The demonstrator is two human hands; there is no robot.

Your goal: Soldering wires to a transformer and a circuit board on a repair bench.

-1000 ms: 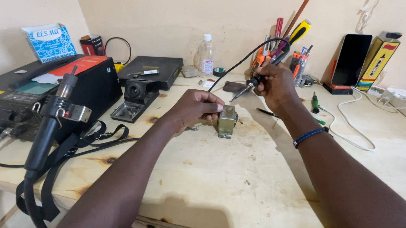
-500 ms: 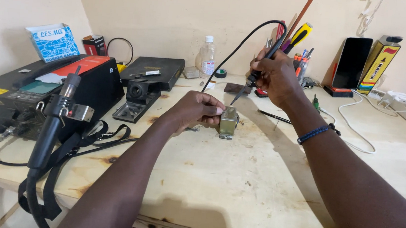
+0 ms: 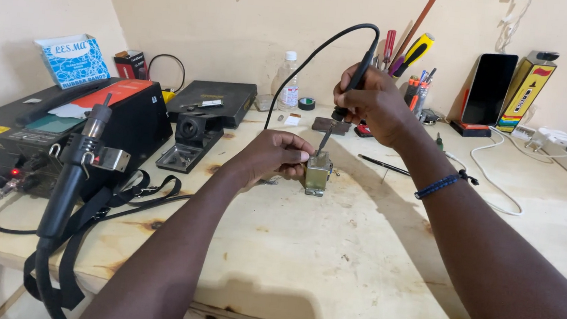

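Wooden workbench [image 3: 356, 268], scorched in spots. At its left edge I see the black repair station [image 3: 61, 126] with its hot-air wand [image 3: 74, 168] parked in the holder. Tool cup with screwdrivers [image 3: 412, 61] stands by the back wall, well apart from the work.

My left hand [image 3: 273, 157] rests on the bench, fingers curled closed around the side of the small metal block [image 3: 318, 173], steadying it upright near bench centre. My right hand [image 3: 370, 102] grips the soldering iron [image 3: 343, 106] in a closed, pen-like hold, tip angled down onto the block's top.

Judgement: soldering is mid-way; tip is at the joint, whether solder has flowed I cannot tell.
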